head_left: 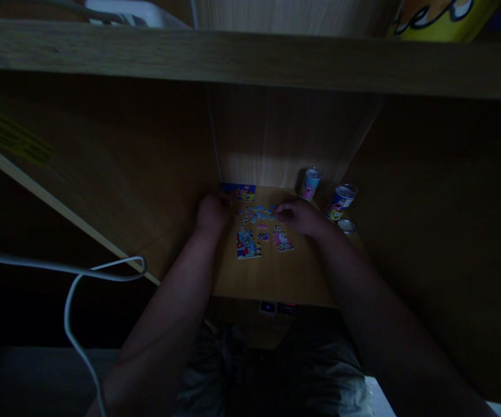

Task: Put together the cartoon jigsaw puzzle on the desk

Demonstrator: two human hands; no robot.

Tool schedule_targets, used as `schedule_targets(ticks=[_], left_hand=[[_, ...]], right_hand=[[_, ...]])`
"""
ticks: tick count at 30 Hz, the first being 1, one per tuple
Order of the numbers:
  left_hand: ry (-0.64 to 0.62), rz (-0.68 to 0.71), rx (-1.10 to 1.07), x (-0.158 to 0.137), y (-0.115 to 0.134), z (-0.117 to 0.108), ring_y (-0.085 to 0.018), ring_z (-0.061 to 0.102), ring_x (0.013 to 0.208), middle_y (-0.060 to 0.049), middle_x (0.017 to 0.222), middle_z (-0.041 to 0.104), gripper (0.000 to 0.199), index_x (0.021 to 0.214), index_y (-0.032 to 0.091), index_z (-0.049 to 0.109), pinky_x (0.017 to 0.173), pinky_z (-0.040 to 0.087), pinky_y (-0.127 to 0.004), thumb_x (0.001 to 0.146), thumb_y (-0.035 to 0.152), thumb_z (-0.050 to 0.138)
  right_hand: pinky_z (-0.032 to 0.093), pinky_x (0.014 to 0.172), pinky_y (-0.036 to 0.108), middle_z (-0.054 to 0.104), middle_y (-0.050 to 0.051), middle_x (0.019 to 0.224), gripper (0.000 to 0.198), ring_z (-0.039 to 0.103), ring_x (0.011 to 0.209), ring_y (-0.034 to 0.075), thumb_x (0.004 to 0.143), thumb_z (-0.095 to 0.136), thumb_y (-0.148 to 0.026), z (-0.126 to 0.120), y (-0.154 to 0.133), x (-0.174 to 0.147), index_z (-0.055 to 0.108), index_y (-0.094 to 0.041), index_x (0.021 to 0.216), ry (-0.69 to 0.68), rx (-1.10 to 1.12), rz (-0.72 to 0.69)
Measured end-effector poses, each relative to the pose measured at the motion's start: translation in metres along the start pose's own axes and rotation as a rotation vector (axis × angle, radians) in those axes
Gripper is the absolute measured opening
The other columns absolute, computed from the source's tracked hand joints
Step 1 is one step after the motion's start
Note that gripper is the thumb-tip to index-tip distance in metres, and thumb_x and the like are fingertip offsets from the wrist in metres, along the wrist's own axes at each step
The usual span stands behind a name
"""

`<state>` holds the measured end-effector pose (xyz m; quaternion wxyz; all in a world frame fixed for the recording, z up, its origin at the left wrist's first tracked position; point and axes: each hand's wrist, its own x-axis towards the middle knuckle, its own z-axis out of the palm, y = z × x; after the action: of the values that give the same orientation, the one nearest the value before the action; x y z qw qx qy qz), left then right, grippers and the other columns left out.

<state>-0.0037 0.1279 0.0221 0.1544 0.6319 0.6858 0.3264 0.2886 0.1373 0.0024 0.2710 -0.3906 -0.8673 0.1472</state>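
Note:
Loose jigsaw pieces [259, 214], mostly light blue, lie on a small wooden surface. Nearer to me are a joined blue-and-red puzzle section [247, 244] and a joined pink one [282, 240], with a few pieces between them. At the right edge of the pile, my right hand [300, 215] has its fingers pinched together at a jigsaw piece. My left hand [212, 213] is curled at the left, fingertips beside the lower left of a cartoon picture card [241, 192]. Shadow hides what it holds, if anything.
Two cartoon-printed cans, one upright at the back [310, 183] and an open one [341, 201], stand on the right, near a round metal lid [346, 226]. Wooden panels enclose the sides and back. A shelf edge [250, 58] crosses above; a white cable [70, 315] hangs at left.

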Motion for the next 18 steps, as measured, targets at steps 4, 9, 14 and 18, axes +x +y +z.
schedule_targets(ticks=[4, 9, 14, 18], left_hand=[[0.000, 0.000, 0.119, -0.0019, -0.0003, -0.0005, -0.035, 0.074, 0.104, -0.015, 0.099, 0.081, 0.014, 0.090, 0.018, 0.082, 0.095, 0.054, -0.037, 0.086, 0.016, 0.069], [-0.038, 0.014, 0.162, -0.0009, -0.0005, 0.0003, -0.036, 0.074, 0.107, -0.014, 0.090, 0.080, 0.011, 0.084, 0.020, 0.081, 0.095, 0.055, -0.035, 0.079, 0.013, 0.073], [-0.093, 0.047, 0.139, -0.0014, 0.0021, 0.0027, -0.033, 0.074, 0.105, -0.010, 0.093, 0.081, 0.017, 0.087, 0.022, 0.082, 0.095, 0.054, -0.034, 0.077, 0.011, 0.074], [-0.134, 0.074, 0.066, -0.0054, 0.0064, 0.0040, -0.030, 0.074, 0.101, -0.010, 0.097, 0.081, 0.011, 0.086, 0.021, 0.081, 0.095, 0.053, -0.035, 0.082, 0.016, 0.073]], right_hand=[[0.053, 0.083, 0.031, 0.078, 0.007, 0.097, 0.010, 0.072, 0.089, 0.018, 0.095, 0.070, -0.020, 0.0008, 0.0012, 0.0001, 0.080, -0.019, 0.097, -0.002, -0.012, 0.008], [0.052, 0.080, 0.029, 0.080, 0.006, 0.097, 0.011, 0.072, 0.086, 0.018, 0.096, 0.069, -0.022, 0.0002, -0.0008, -0.0005, 0.079, -0.019, 0.099, -0.018, -0.024, 0.046], [0.052, 0.079, 0.029, 0.080, 0.006, 0.097, 0.012, 0.073, 0.086, 0.018, 0.096, 0.069, -0.023, 0.0000, -0.0015, -0.0015, 0.080, -0.019, 0.099, -0.010, -0.026, 0.074], [0.052, 0.081, 0.029, 0.079, 0.007, 0.099, 0.013, 0.072, 0.088, 0.018, 0.097, 0.069, -0.025, 0.0000, -0.0005, -0.0010, 0.080, -0.018, 0.099, -0.005, -0.049, 0.068]])
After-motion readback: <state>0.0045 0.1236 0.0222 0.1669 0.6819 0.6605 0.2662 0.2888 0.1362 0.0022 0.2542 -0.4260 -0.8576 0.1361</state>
